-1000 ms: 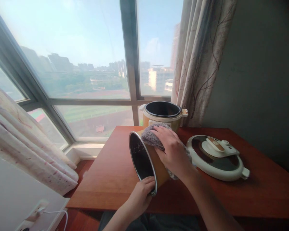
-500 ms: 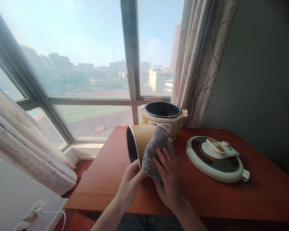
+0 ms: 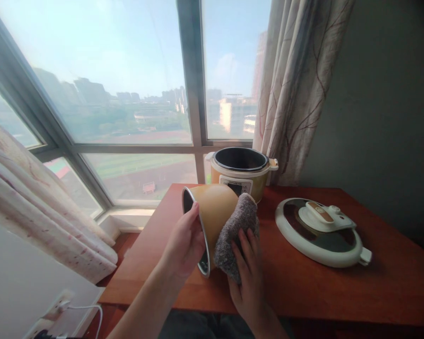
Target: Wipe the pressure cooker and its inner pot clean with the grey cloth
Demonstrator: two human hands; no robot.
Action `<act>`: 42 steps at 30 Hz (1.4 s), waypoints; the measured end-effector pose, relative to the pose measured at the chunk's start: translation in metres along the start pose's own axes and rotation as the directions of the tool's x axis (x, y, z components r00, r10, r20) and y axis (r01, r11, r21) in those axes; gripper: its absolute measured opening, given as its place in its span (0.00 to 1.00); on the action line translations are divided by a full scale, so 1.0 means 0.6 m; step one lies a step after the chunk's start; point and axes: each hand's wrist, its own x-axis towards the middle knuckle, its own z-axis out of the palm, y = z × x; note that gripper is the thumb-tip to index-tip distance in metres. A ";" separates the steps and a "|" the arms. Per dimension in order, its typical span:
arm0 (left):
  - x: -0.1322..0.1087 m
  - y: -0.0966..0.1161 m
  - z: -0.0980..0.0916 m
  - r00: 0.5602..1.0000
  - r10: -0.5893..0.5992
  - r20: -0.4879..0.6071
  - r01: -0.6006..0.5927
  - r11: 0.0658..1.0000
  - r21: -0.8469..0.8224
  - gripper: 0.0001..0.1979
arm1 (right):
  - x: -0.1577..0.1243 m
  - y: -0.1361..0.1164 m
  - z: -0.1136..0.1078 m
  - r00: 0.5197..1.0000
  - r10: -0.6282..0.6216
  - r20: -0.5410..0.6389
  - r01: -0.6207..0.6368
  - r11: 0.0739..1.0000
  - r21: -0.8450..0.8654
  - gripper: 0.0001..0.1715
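A golden inner pot (image 3: pixel 215 205) with a dark inside and a silver rim is tipped on its side above the table, its mouth facing left. My left hand (image 3: pixel 188 238) grips the rim, thumb on the outer wall and the other fingers hidden behind or inside. My right hand (image 3: pixel 248 270) is closed on a grey fluffy cloth (image 3: pixel 233 235) and presses it against the pot's base end. Behind the pot stands the pressure cooker body (image 3: pixel 259 188), its top uncovered and its small front panel partly covered by the cloth and pot.
The cooker's lid (image 3: pixel 318 254), white-rimmed with a brown and white handle, lies on the red-brown table (image 3: pixel 151 249) at the right. Windows, curtains (image 3: pixel 286 94) and a wall socket with a white cable (image 3: pixel 88 307) surround the table.
My left hand has moved up along the rim, its thumb now on the outside wall. The pot has turned a little, and the cloth has slid lower and right, baring more of the golden side.
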 end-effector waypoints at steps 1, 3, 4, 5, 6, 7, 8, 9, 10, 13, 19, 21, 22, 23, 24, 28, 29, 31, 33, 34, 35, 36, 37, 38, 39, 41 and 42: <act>-0.004 -0.010 -0.005 1.000 0.027 0.015 -0.027 0.999 0.043 0.21 | 0.007 -0.003 -0.003 1.000 0.001 -0.003 -0.001 1.000 0.004 0.36; -0.015 -0.035 -0.027 0.995 0.077 0.061 -0.087 0.981 0.175 0.22 | 0.022 -0.008 -0.010 1.000 0.002 -0.007 -0.002 1.000 0.027 0.35; -0.021 -0.047 -0.044 0.992 0.093 0.088 -0.113 0.959 0.261 0.22 | 0.029 -0.010 -0.013 1.000 0.002 -0.006 -0.002 0.999 0.045 0.35; -0.026 -0.058 -0.065 0.987 0.108 0.117 -0.143 0.925 0.353 0.21 | 0.037 -0.012 -0.017 1.000 0.002 -0.004 -0.001 0.998 0.065 0.34; -0.031 -0.069 -0.089 0.983 0.115 0.142 -0.167 0.882 0.440 0.20 | 0.045 -0.014 -0.021 1.000 0.006 -0.005 -0.005 0.996 0.089 0.33; -0.035 -0.078 -0.115 0.979 0.101 0.176 -0.181 0.828 0.531 0.22 | 0.053 -0.015 -0.024 1.000 0.015 -0.010 -0.014 0.993 0.116 0.33; -0.037 -0.086 -0.141 0.976 0.078 0.203 -0.190 0.766 0.614 0.23 | 0.061 -0.016 -0.026 0.999 0.032 -0.021 -0.029 0.989 0.145 0.32; -0.039 -0.093 -0.164 0.971 0.061 0.231 -0.205 0.709 0.674 0.25 | 0.070 -0.017 -0.028 0.998 0.057 -0.035 -0.050 0.983 0.177 0.32; -0.040 -0.100 -0.183 0.961 0.055 0.272 -0.240 0.656 0.715 0.26 | 0.081 -0.018 -0.030 0.995 0.087 -0.052 -0.074 0.975 0.210 0.32; -0.044 -0.114 -0.208 0.907 0.055 0.418 -0.386 0.507 0.771 0.29 | 0.121 -0.019 -0.034 0.983 0.156 -0.096 -0.125 0.953 0.276 0.32; -0.059 -0.120 -0.159 0.837 -0.003 0.547 -0.496 0.419 0.761 0.32 | 0.227 -0.016 -0.051 0.999 0.047 -0.020 -0.040 0.961 0.275 0.30; -0.062 -0.120 -0.149 0.815 -0.029 0.579 -0.516 0.418 0.748 0.32 | 0.260 -0.017 -0.056 0.996 -0.047 0.080 0.024 0.964 0.267 0.29; -0.063 -0.120 -0.147 0.804 -0.037 0.593 -0.526 0.422 0.739 0.32 | 0.273 -0.017 -0.057 0.986 -0.097 0.138 0.060 0.966 0.253 0.28; -0.063 -0.122 -0.147 0.800 -0.034 0.599 -0.530 0.428 0.732 0.32 | 0.284 -0.019 -0.057 0.972 -0.140 0.191 0.093 0.968 0.233 0.27; -0.064 -0.124 -0.148 0.804 -0.018 0.594 -0.529 0.434 0.729 0.32 | 0.292 -0.020 -0.056 0.959 -0.168 0.230 0.119 0.971 0.209 0.26; -0.063 -0.138 -0.154 0.866 0.145 0.478 -0.487 0.456 0.745 0.32 | 0.291 -0.027 -0.042 0.967 -0.101 0.234 0.086 0.994 0.073 0.25; -0.063 -0.142 -0.156 0.877 0.179 0.446 -0.475 0.461 0.750 0.32 | 0.284 -0.028 -0.038 0.974 -0.065 0.218 0.058 0.998 0.040 0.25; -0.060 -0.154 -0.161 0.893 0.213 0.396 -0.449 0.470 0.760 0.33 | 0.268 -0.027 -0.033 0.978 -0.027 0.205 0.026 1.000 0.008 0.26; -0.054 -0.166 -0.171 0.910 0.241 0.337 -0.414 0.487 0.769 0.33 | 0.250 -0.024 -0.034 0.976 -0.044 0.215 0.040 0.999 0.024 0.29; -0.049 -0.171 -0.176 0.917 0.282 0.283 -0.392 0.498 0.774 0.33 | 0.241 -0.022 -0.035 0.973 -0.064 0.223 0.058 0.998 0.035 0.31; -0.045 -0.174 -0.182 0.918 0.335 0.212 -0.367 0.515 0.775 0.33 | 0.231 -0.020 -0.037 0.970 -0.086 0.229 0.078 0.996 0.044 0.33; -0.039 -0.176 -0.186 0.913 0.384 0.136 -0.341 0.538 0.771 0.33 | 0.222 -0.018 -0.039 0.967 -0.106 0.232 0.097 0.994 0.048 0.34; -0.034 -0.176 -0.187 0.907 0.414 0.073 -0.321 0.570 0.756 0.33 | 0.211 -0.017 -0.040 0.965 -0.119 0.233 0.111 0.993 0.047 0.36; -0.030 -0.174 -0.185 0.909 0.416 0.036 -0.308 0.608 0.732 0.33 | 0.199 -0.016 -0.042 0.965 -0.126 0.229 0.119 0.992 0.043 0.36; -0.026 -0.169 -0.179 0.920 0.390 0.028 -0.297 0.651 0.698 0.32 | 0.187 -0.016 -0.042 0.966 -0.130 0.222 0.125 0.992 0.037 0.36; -0.023 -0.156 -0.158 0.945 0.323 0.046 -0.283 0.741 0.609 0.30 | 0.158 -0.015 -0.040 0.969 -0.140 0.205 0.138 0.990 0.027 0.35; -0.023 -0.149 -0.144 0.952 0.302 0.040 -0.272 0.782 0.562 0.29 | 0.143 -0.014 -0.039 0.969 -0.148 0.196 0.146 0.989 0.022 0.34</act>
